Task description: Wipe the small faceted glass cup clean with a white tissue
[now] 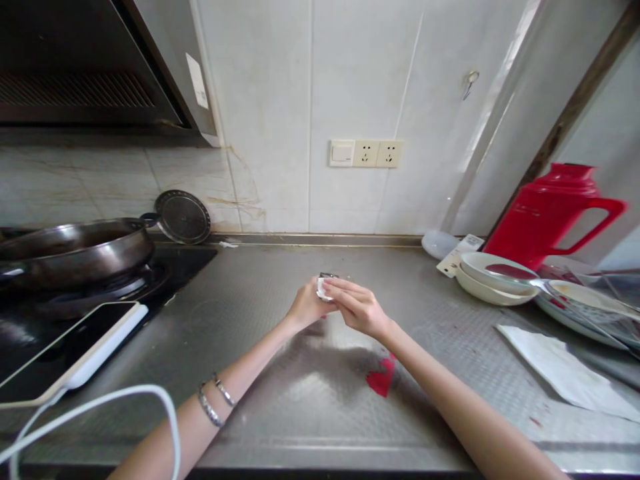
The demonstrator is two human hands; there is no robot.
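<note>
Cable point(125, 394): nearest on my feed, crossing before the left forearm point(240, 375).
Counter point(265, 267): metal, spanning much of what I see.
Left hand point(306, 305): clamped on the white piece point(321, 289).
Right hand point(361, 308): pinching it too.
Red scrap point(381, 381): on the counter, near the right forearm point(450, 401).
White piece: centre, above the counter.

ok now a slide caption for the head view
Left hand and right hand together hold a small white object above a metal counter.
</note>
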